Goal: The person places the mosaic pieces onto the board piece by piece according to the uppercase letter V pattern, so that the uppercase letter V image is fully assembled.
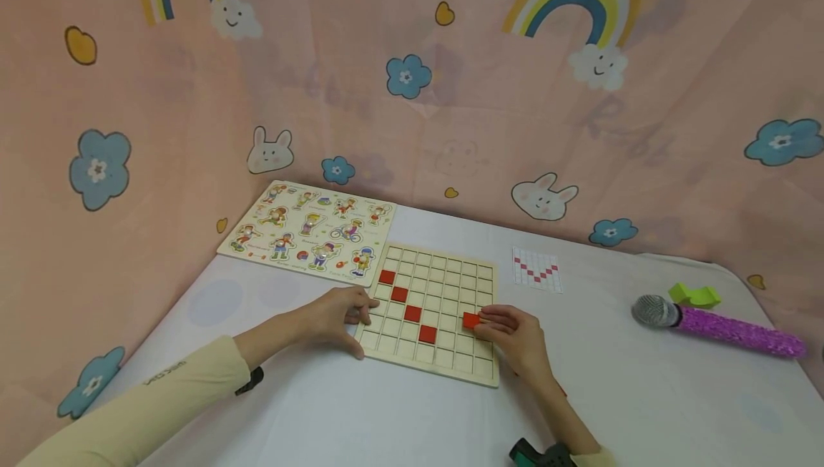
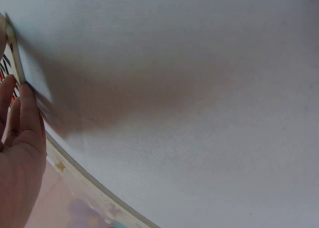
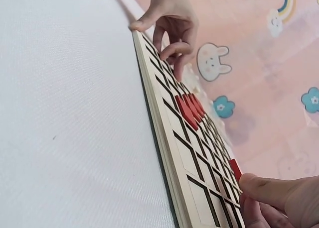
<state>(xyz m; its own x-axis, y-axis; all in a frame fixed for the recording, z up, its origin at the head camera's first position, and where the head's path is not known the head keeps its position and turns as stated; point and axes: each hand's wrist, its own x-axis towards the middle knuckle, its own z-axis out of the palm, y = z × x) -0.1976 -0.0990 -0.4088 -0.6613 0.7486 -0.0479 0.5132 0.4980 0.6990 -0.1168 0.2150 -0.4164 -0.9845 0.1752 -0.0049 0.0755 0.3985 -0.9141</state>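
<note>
Grid board [image 1: 447, 310], wooden: L. hand [image 1: 331, 315] grips edge; R. hand [image 1: 520, 342] pinches red sq. tile [image 1: 471, 320]. Poss. risk: tile seats askew if L. grip slackens, board slips.

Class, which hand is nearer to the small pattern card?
Right. The right hand is in front of the pattern card; the left hand is farther off, across the grid board at its left edge.

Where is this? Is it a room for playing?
It looks like a play corner, though the wider room is out of view. A pink cloth printed with rainbows and bunnies hangs behind a picture board, a grid board and a sparkly microphone.
</note>
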